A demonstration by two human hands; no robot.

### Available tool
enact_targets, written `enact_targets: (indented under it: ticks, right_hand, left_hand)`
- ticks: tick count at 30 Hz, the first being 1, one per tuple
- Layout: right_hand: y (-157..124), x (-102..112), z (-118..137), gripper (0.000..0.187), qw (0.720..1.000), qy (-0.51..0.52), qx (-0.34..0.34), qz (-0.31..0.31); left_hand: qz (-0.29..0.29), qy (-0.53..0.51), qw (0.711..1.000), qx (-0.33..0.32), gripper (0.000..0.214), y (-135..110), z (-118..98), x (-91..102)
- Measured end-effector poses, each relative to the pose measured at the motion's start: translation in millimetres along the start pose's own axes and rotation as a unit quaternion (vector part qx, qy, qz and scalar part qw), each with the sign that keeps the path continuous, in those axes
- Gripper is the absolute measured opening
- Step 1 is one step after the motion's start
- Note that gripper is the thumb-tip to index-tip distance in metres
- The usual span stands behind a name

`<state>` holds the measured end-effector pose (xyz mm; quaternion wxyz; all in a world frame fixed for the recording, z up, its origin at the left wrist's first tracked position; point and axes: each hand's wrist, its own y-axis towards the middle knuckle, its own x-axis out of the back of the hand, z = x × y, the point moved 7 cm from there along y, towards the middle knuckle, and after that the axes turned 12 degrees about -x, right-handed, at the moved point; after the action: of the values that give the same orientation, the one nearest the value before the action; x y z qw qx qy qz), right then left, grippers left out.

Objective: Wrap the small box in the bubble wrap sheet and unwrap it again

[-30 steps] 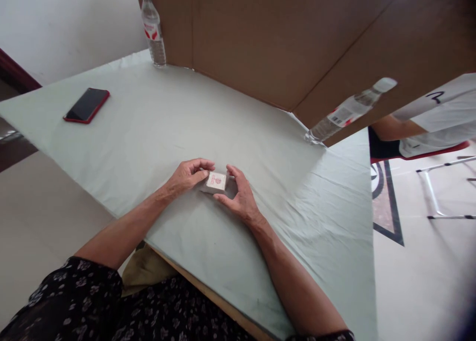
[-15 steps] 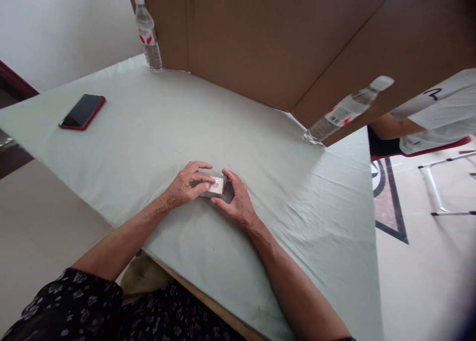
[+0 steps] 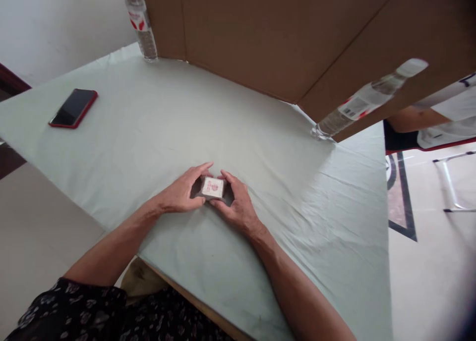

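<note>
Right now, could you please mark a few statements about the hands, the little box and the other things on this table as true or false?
1. Both hands, left hand and right hand, hold the small box. True.
2. The phone lies beside the right hand. False: it lies far off to the left.
3. Two water bottles stand by the cardboard screen. True.
4. The tablecloth is red. False: pale green.

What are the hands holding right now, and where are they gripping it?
A small box, gripped by the left hand and right hand at its opposite sides.
</note>
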<state>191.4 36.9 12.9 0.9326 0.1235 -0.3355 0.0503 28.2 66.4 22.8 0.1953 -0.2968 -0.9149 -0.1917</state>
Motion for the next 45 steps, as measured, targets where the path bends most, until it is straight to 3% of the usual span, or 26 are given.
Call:
enact_targets:
  ticks: [5,8,15,21,24,31,39,45]
  right_hand:
    - [-3,6,3,0.062,0.999,0.002,0.028,-0.043]
    - [-1,5,-3,0.064,0.999,-0.001,0.013,-0.029]
    - [-1,17,-3,0.064,1.000,0.010,0.002,-0.022]
    - [7,36,7,0.028,0.999,0.008,0.008,-0.052]
    - [18,41,15,0.019,0.998,-0.017,0.039,-0.048]
    - [39,34,31,0.016,0.986,-0.121,0.101,0.050]
    - [39,25,35,0.015,0.980,-0.142,0.141,-0.006]
    - [38,20,32,0.020,0.986,-0.120,0.113,-0.005]
  left_hand:
    - [-0.031,0.041,0.998,-0.042,0.087,2,-8,-4.0]
    - [-0.042,0.084,0.994,-0.057,0.083,4,-9,-6.7]
    - [-0.036,0.057,0.997,-0.034,0.092,3,-2,-6.3]
    - [-0.041,0.069,0.996,-0.032,0.091,2,-8,1.8]
    - [-0.028,0.072,0.997,-0.016,0.091,3,-7,0.5]
    - [-0.021,0.101,0.995,-0.006,0.090,6,-2,-5.2]
    - [-0.035,0.113,0.993,-0.017,0.086,6,-2,-5.5]
    - [-0.056,0.091,0.994,-0.003,0.080,4,1,-2.3]
